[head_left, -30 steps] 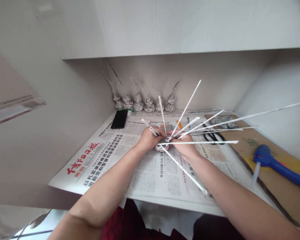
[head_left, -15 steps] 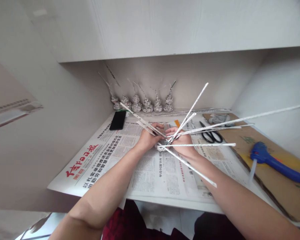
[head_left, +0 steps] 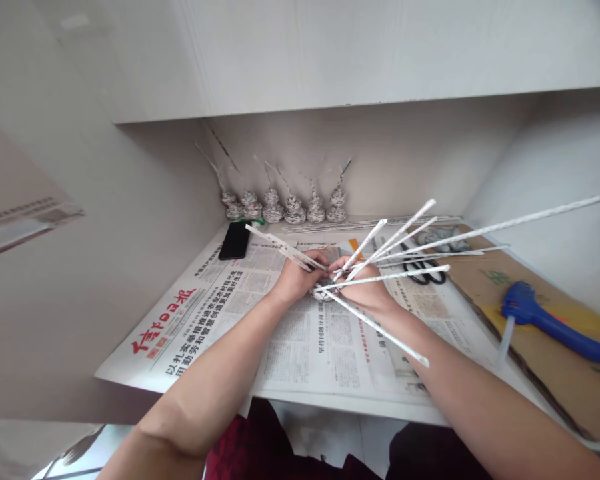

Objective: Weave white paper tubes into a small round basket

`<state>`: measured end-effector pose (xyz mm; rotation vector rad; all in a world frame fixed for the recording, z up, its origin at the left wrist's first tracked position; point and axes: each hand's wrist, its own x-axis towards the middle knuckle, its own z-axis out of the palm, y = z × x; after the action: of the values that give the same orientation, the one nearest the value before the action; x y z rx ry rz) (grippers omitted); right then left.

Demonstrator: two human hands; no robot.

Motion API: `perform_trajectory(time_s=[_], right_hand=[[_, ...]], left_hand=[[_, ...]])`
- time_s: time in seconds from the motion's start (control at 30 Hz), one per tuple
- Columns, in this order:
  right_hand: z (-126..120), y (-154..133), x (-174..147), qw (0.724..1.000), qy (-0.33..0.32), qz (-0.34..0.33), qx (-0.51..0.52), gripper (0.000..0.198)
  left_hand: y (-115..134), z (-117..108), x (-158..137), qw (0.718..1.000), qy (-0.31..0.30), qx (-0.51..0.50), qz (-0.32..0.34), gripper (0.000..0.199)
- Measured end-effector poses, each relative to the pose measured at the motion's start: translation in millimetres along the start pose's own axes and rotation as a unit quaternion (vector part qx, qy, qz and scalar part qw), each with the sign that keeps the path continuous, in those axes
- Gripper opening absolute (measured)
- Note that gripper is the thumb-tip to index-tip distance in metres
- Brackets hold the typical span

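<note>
Between my hands, low over the newspaper, is a small round woven piece [head_left: 323,292] made of rolled newspaper. Several long white paper rods [head_left: 403,233] stick out of it, most to the right and a few to the upper left. My left hand [head_left: 303,275] is curled around its left side, fingers closed on the weave and the base of the rods. On the opposite side my right hand [head_left: 363,283] has its fingers bent in at the far rim, partly hidden behind the rods. The fingertips of both hands nearly meet.
Several gourd-shaped woven paper figures [head_left: 295,210] stand along the back wall. A black phone [head_left: 235,241] lies at the left on the newspaper [head_left: 210,313]. At the right are black-handled scissors [head_left: 425,270], cardboard [head_left: 485,287] and a blue glue gun [head_left: 555,327]. A shelf [head_left: 330,60] overhangs the back.
The rods on the right have shifted: the steep one has tipped lower, and they now fan out differently. Both hands stay at the woven piece, with the right fingers slightly moved.
</note>
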<state>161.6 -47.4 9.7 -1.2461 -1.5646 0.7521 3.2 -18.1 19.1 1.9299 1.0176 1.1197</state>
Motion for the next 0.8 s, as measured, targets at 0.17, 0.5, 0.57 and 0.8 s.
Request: perform_trajectory(time_s=[0.17,0.5,0.57,0.8], right_hand=[[-1,-9,-2,0.998,0.017,0.041,-0.033,0.007],[-2,6,3,0.997,0.034,0.02,-0.071,0.015],[-1,9,4,0.996,0.026,0.029,-0.076,0.014],[4,24,8,0.997,0.029,0.078,-0.008,0.011]], left_hand=[[-3,0,1,0.999,-0.014,0.016,0.034,0.004],[-5,-3,1,0.999,-0.004,0.033,0.037,0.003],[-5,-2,1,0.998,0.0,0.049,0.048,0.004],[-4,1,0,0.993,0.018,0.099,0.061,0.007]])
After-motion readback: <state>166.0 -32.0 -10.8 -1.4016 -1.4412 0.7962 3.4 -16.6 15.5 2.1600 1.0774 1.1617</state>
